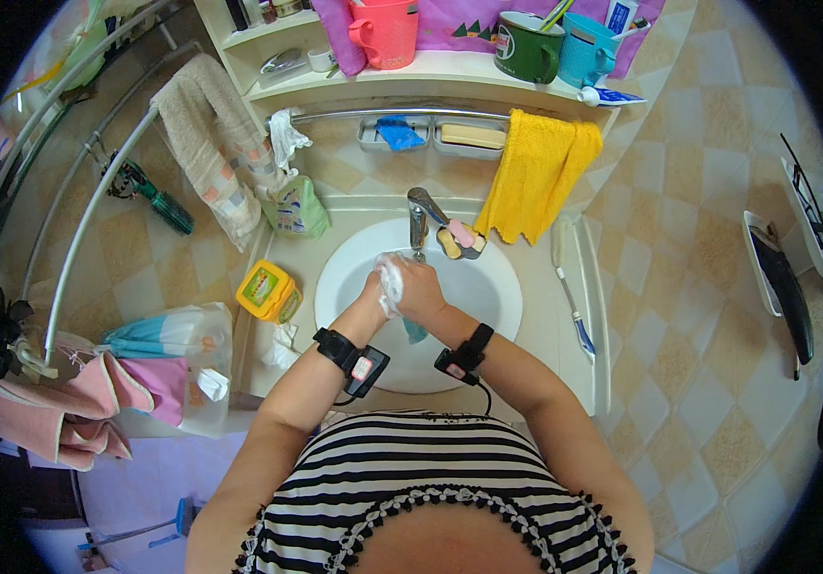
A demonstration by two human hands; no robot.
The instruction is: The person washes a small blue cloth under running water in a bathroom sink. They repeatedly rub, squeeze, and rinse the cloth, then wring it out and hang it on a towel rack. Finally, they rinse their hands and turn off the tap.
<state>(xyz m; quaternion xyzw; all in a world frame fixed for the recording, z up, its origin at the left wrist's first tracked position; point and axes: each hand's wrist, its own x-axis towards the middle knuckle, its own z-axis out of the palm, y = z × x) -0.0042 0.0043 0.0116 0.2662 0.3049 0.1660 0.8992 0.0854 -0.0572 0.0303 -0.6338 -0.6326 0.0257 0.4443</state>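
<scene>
My left hand [374, 290] and my right hand [418, 289] are pressed together over the white washbasin [490, 308], just in front of the chrome tap [418, 208]. Between them is a bundle covered in white lather [390, 284], which looks like a cloth. A teal piece of cloth [415, 331] shows below the hands; whether it belongs to the lathered bundle is unclear. My fingers are curled and partly hidden by foam. Soap pieces [460, 235] lie on a small dish at the basin's back right rim. Both wrists wear black straps with small devices.
Left of the basin stand a yellow tub [264, 290], crumpled tissue [282, 348] and a green pouch [298, 208]. A long-handled brush [573, 308] lies at right. Behind hang a yellow towel [540, 172] and a beige towel [210, 143], below a shelf [447, 72] with mugs.
</scene>
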